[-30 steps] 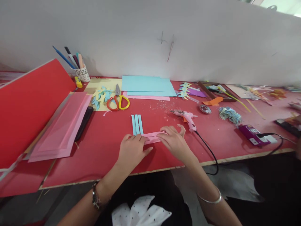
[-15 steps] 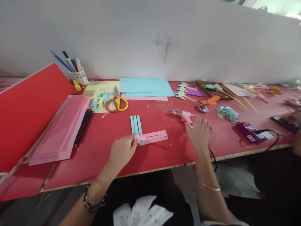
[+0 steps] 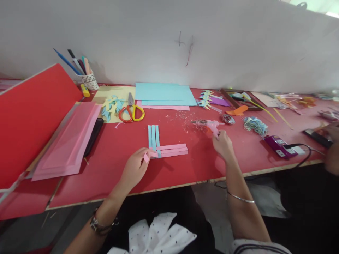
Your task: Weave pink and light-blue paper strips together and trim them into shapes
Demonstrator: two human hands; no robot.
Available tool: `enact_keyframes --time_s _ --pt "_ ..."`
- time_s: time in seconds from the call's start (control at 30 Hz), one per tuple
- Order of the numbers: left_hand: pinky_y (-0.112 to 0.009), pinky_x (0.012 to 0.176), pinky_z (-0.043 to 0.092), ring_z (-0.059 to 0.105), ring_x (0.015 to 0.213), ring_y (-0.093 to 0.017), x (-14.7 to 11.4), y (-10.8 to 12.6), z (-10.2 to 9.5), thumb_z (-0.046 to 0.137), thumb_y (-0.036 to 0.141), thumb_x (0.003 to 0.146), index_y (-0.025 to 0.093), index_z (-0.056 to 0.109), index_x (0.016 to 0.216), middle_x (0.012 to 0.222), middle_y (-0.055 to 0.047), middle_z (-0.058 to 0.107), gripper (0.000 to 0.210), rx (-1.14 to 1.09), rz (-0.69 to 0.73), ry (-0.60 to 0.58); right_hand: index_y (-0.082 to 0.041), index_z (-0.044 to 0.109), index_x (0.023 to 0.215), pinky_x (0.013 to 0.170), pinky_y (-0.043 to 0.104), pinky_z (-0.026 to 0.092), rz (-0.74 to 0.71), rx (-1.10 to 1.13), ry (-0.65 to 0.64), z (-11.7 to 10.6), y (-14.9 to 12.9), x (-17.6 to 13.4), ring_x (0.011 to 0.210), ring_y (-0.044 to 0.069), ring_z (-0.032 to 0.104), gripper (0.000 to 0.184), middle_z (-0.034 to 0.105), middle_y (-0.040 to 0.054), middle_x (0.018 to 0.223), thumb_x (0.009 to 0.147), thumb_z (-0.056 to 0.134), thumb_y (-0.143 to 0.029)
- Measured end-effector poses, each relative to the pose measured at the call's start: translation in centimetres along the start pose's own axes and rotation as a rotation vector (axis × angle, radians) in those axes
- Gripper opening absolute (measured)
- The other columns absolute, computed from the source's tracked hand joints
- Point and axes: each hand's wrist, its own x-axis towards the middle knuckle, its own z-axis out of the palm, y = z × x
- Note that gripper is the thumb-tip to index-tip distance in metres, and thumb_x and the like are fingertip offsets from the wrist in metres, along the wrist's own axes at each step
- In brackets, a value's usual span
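My left hand (image 3: 135,166) pinches the folded end of a pink paper strip (image 3: 173,150) low on the red table. Several pink strips stretch to the right from there, crossing blue paper strips (image 3: 153,135) that point away from me. My right hand (image 3: 224,145) is closed round the bottom of the grip of a pink glue gun (image 3: 212,125), whose nozzle points left. The gun appears to lie on or just over the tabletop, and my fingers partly cover its grip. Red-and-yellow-handled scissors (image 3: 131,112) lie beyond my left hand.
Blue paper sheets (image 3: 164,93) lie near the wall. Pink sheets (image 3: 63,144) and a red board (image 3: 37,120) are at left, with a pen cup (image 3: 90,81) behind. A purple power strip (image 3: 279,146) with a plugged cord sits at right, near another person's hand (image 3: 332,141).
My right hand has gone from reaching over the glue gun's grip to closing round it, and the gun has turned slightly. My left hand now shows the pink strip's end folded up between its fingers.
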Motion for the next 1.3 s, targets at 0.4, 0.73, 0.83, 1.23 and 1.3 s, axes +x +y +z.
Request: enact_keyframes --time_s 0.4,0.73,0.83,1.23,1.3 --pt "-0.027 0.074 0.046 0.06 0.083 -0.018 -0.2 -0.4 0.3 0.023 0.026 0.086 0.018 0.06 0.076 0.086 -0.007 0.067 0.039 0.115 -0.088 0.173 -0.016 0.052 0.097 0.062 0.031 0.041 -0.149 0.126 0.001 0.6 -3.7 -8.7 0.074 0.023 0.059 0.049 0.063 0.01 0.085 0.071 0.042 -0.056" --pt "-0.023 0.062 0.045 0.061 0.068 -0.015 -0.3 -0.2 0.0 0.023 0.027 0.085 0.019 0.059 0.075 0.078 -0.004 0.069 0.038 0.094 -0.179 0.198 -0.017 0.055 0.096 0.056 0.027 0.04 -0.266 -0.023 0.021 1.4 -5.2 -10.2 0.075 0.022 0.062 0.042 0.066 0.0095 0.087 0.075 0.046 -0.052" --pt "-0.022 0.051 0.041 0.058 0.053 -0.014 -0.4 -0.3 -0.1 0.024 0.029 0.085 0.019 0.057 0.079 0.07 -0.002 0.068 0.035 0.108 -0.213 0.195 -0.017 0.055 0.099 0.057 0.026 0.04 -0.312 -0.031 0.012 1.5 -5.1 -10.4 0.077 0.021 0.061 0.041 0.065 0.0089 0.09 0.075 0.047 -0.05" --pt "-0.02 0.048 0.038 0.054 0.048 -0.013 -0.3 -0.1 -0.3 0.023 0.029 0.085 0.019 0.059 0.082 0.064 -0.001 0.067 0.038 0.128 -0.235 0.158 -0.017 0.055 0.105 0.056 0.026 0.04 -0.368 -0.049 -0.034 1.5 -5.6 -10.8 0.077 0.02 0.059 0.039 0.063 0.0079 0.087 0.078 0.047 -0.044" --pt "-0.02 0.047 0.037 0.055 0.049 -0.014 -0.3 -0.2 -0.2 0.023 0.029 0.084 0.019 0.059 0.082 0.064 -0.001 0.067 0.038 0.141 -0.241 0.154 -0.018 0.055 0.107 0.057 0.025 0.04 -0.38 -0.045 -0.041 1.5 -5.5 -10.8 0.077 0.019 0.059 0.038 0.062 0.008 0.089 0.079 0.046 -0.042"
